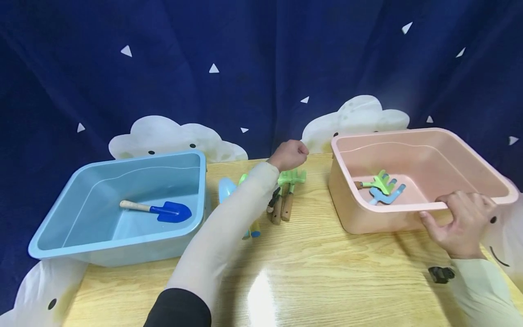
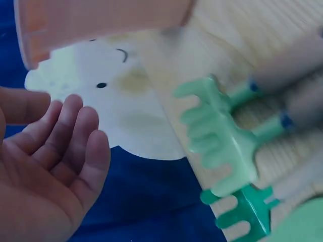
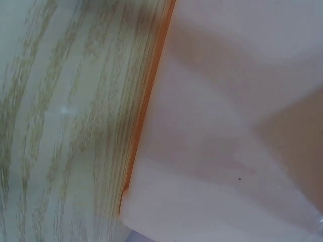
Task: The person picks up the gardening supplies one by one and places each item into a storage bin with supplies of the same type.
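The left hand (image 1: pixel 289 155), loosely curled, holds nothing; just beside it lie light-green, wooden-handled rakes (image 1: pixel 292 177). Under the right hand (image 1: pixel 463 222), gripped, is the rectangular pink plastic tub (image 1: pixel 377 221)'s rim.

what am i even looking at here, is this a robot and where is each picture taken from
No robot here, just a person with bare hands. The right hand grips the rim of the pink tub; the left hand holds nothing. The wide picture comes from a camera worn on the head; the other two come from cameras on the wrists. The right-wrist one shows mostly tub wall and tabletop. On the wooden table also stands a light-blue tub, with a blue trowel inside. The pink tub contains a green rake and a light-blue fork. Between the tubs lie more tools, including green rakes with wooden handles.
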The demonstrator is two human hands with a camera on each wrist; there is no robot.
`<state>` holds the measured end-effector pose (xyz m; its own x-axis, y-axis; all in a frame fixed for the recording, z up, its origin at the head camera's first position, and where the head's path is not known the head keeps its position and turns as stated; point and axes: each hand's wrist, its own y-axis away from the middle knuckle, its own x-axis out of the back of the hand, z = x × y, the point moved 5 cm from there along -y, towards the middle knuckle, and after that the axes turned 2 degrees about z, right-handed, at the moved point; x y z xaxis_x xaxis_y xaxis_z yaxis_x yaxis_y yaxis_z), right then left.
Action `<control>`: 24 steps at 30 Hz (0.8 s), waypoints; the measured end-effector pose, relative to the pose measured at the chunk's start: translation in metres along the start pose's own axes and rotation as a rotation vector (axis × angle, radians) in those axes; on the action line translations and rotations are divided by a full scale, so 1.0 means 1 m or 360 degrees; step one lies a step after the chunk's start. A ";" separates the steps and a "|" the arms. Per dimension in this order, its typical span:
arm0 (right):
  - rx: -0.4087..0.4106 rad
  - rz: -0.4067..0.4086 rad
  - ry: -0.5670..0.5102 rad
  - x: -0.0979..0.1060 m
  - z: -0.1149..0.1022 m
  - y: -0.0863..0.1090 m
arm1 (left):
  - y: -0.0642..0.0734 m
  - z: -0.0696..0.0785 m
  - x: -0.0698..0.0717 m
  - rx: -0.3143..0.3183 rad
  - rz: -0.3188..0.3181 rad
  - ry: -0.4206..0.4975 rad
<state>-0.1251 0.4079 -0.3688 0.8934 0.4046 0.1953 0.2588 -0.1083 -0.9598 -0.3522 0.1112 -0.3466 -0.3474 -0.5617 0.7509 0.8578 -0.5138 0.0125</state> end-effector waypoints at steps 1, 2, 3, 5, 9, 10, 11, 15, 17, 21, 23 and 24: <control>-0.0001 -0.0007 0.0001 0.000 0.000 0.000 | 0.003 -0.003 -0.002 -0.0028 -0.0035 -0.0043; -0.0005 -0.0017 0.0003 0.000 0.000 0.000 | 0.005 -0.006 -0.004 -0.0044 -0.0072 -0.0074; -0.0008 -0.0022 0.0003 0.000 0.000 0.000 | 0.007 -0.010 -0.007 -0.0048 -0.0097 -0.0093; -0.0013 -0.0030 0.0002 0.001 0.000 0.000 | 0.011 -0.019 -0.013 -0.0043 -0.0153 -0.0127; -0.0025 -0.0040 -0.0009 0.001 0.000 0.001 | 0.018 -0.037 -0.025 -0.0002 -0.0259 -0.0142; -0.0028 -0.0044 -0.0011 0.001 0.000 0.001 | 0.020 -0.040 -0.028 0.0005 -0.0276 -0.0141; -0.0032 -0.0048 -0.0012 0.001 0.000 0.001 | 0.022 -0.043 -0.030 -0.0011 -0.0266 -0.0129; -0.0032 -0.0048 -0.0014 0.000 -0.002 0.001 | 0.026 -0.052 -0.036 0.0015 -0.0282 -0.0070; -0.0031 -0.0039 -0.0018 0.000 -0.002 0.001 | 0.028 -0.057 -0.037 0.0011 -0.0275 -0.0056; -0.0029 -0.0022 -0.0023 0.000 -0.002 0.000 | 0.032 -0.067 -0.042 0.0025 -0.0297 -0.0036; -0.0034 -0.0022 -0.0024 0.000 -0.001 0.000 | 0.034 -0.071 -0.043 0.0035 -0.0281 -0.0038; -0.0036 -0.0020 -0.0025 -0.001 0.000 0.000 | 0.035 -0.072 -0.044 0.0040 -0.0283 -0.0041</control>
<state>-0.1254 0.4076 -0.3694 0.8843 0.4200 0.2038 0.2781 -0.1233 -0.9526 -0.3340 0.0707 -0.4266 -0.4847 -0.4467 0.7520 0.7931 -0.5870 0.1626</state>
